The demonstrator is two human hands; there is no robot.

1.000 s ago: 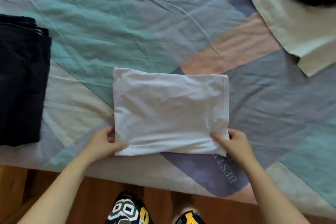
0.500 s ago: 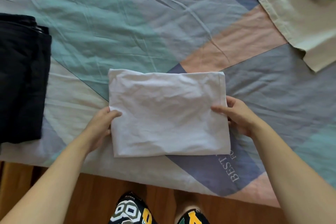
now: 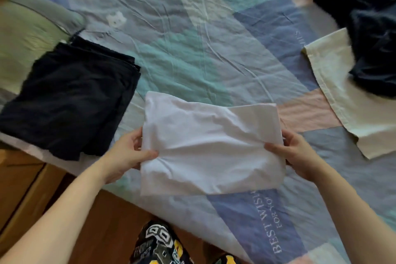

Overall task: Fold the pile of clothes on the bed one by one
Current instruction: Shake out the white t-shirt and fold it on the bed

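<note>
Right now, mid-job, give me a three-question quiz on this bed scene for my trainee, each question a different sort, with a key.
1. True or false: both hands grip the folded white garment.
2. Multiple choice: the folded black stack lies (A) to the left of the white garment, (B) on top of it, (C) under it.
3. Fill in: the unfolded dark garment at the upper right lies partly on a ____ coloured cloth.

Key: 1 true, the left hand and the right hand each hold a side edge. 2 A. 3 cream.
</note>
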